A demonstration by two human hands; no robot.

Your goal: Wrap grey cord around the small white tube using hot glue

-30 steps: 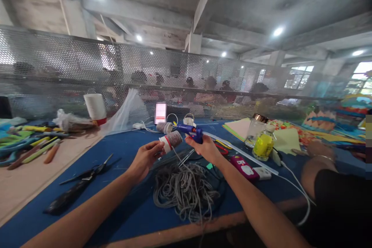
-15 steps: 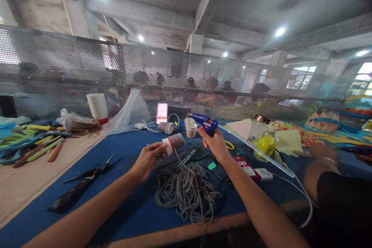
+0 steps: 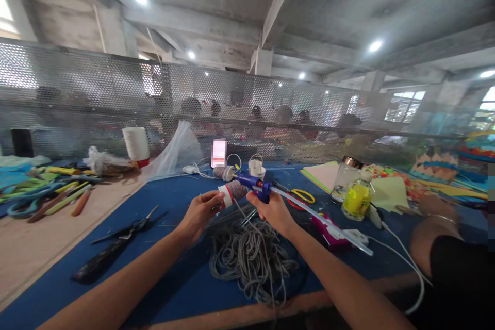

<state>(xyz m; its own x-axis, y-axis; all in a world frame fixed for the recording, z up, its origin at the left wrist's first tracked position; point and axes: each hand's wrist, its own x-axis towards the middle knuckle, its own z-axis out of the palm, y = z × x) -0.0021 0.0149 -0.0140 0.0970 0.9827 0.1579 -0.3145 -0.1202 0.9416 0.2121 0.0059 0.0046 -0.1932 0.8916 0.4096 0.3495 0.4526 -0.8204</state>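
My left hand grips a paper cup by its white end; the cup lies on its side and its other part is wrapped in grey cord. My right hand is closed round a blue hot glue gun, whose nozzle points left, just above the wrapped part of the cup. A long clear glue stick sticks out of the gun's back. From the cup a strand runs down to a loose heap of grey cord on the blue mat. Whether the nozzle touches the cord I cannot tell.
Black-handled scissors lie to the left. Behind my hands are another cord-wrapped cup, a small white basket and a lit phone. Stacked cups stand back left, a yellow bottle right. A co-worker's arm rests at far right.
My right hand has brought the glue gun left and down, so its nozzle is now over the cord-wrapped cup. My left hand still holds the cup in nearly the same place.
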